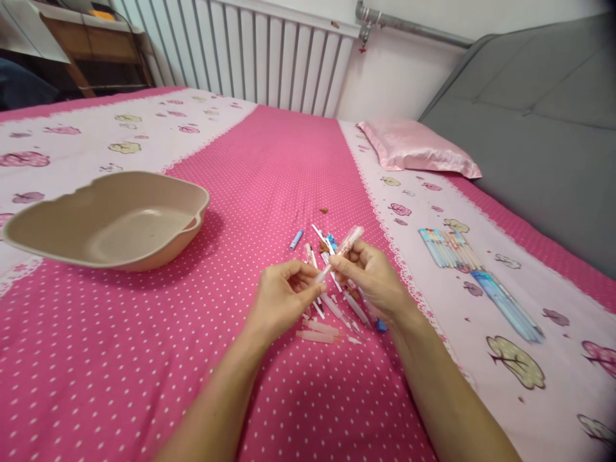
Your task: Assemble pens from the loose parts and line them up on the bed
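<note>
Both hands are closed on a slim pink translucent pen, held tilted above a pile of loose pen parts. My left hand pinches its lower end, while my right hand grips it near the wider upper end. Beneath them on the pink dotted sheet lie white refill sticks, pink translucent pen pieces and small brown bits. A short blue-purple piece sits just beyond the left fingers. A bright blue piece shows under the right wrist. The hands hide part of the pile.
A beige plastic basin stands on the bed at left. Two groups of pens lie at right: a fanned row and a light-blue bundle. Farther back are a pink pillow, a grey headboard and a white radiator.
</note>
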`<state>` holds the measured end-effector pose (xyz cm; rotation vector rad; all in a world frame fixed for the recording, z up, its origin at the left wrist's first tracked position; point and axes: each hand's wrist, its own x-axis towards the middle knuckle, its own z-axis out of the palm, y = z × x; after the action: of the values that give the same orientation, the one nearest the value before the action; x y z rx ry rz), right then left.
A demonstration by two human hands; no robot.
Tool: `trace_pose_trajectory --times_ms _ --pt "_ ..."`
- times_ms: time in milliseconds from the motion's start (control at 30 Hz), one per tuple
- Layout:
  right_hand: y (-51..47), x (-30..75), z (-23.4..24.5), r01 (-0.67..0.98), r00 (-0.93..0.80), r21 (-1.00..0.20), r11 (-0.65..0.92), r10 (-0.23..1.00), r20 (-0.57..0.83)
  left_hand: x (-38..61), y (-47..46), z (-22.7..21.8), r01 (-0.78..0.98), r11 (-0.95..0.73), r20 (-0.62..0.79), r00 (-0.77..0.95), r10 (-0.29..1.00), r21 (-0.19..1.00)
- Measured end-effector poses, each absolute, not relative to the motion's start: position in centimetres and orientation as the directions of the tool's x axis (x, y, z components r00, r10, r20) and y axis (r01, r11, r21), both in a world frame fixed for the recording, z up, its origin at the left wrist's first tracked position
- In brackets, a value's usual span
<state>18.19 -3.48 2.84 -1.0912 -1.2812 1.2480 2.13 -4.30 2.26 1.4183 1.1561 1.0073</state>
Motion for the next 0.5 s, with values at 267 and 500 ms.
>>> trace_pose_trajectory --times_ms 267,500 --pt "-3.7 18.3 3.3 -0.134 -0.111 -0.99 0.033 0.993 0.048 1.7 -4.1 1.4 0.086 -0.046 0.011 0.365 0.931 0.995" --pt "-3.8 18.6 3.8 -0.212 -0.247 -0.977 -0.033 0.969 0.021 1.4 -4.0 1.2 0.111 -0.112 0.05 0.454 0.889 0.987"
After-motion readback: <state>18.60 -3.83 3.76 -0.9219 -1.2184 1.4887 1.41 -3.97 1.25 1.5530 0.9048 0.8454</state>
